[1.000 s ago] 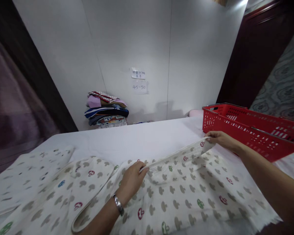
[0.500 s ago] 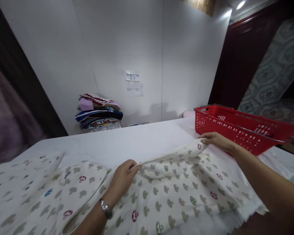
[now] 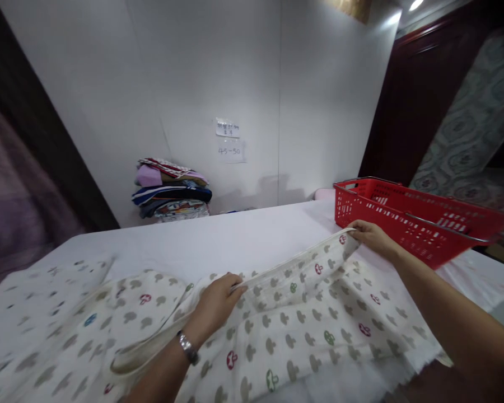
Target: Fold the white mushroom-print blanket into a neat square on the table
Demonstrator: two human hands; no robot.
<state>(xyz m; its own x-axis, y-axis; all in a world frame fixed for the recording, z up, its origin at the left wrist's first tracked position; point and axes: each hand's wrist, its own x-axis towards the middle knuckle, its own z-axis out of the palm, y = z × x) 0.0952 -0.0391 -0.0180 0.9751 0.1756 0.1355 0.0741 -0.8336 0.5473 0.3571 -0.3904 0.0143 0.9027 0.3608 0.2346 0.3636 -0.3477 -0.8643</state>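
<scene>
A white cloth printed with grey, red and green mushrooms (image 3: 294, 336) spreads over the near side of the white table. My left hand (image 3: 218, 305), with a metal band at the wrist, pinches the cloth's far edge near the middle. Farther right, my right hand (image 3: 372, 238) grips the same edge by its corner, close to the red basket. Between the two hands the edge is stretched taut and lifted in a slanting fold. On the left the cloth lies in loose folds, partly hidden by my left forearm.
A red plastic basket (image 3: 403, 224) with metal handles stands at the right of the white table (image 3: 252, 235). Against the wall is a stack of folded clothes (image 3: 172, 190). Another white patterned cloth (image 3: 46, 296) lies at left. Paper signs (image 3: 231, 151) hang on the wall.
The edge between my hands has gone from sagging to tighter and straighter. My right hand has risen slightly with the corner; my left hand has shifted a little right.
</scene>
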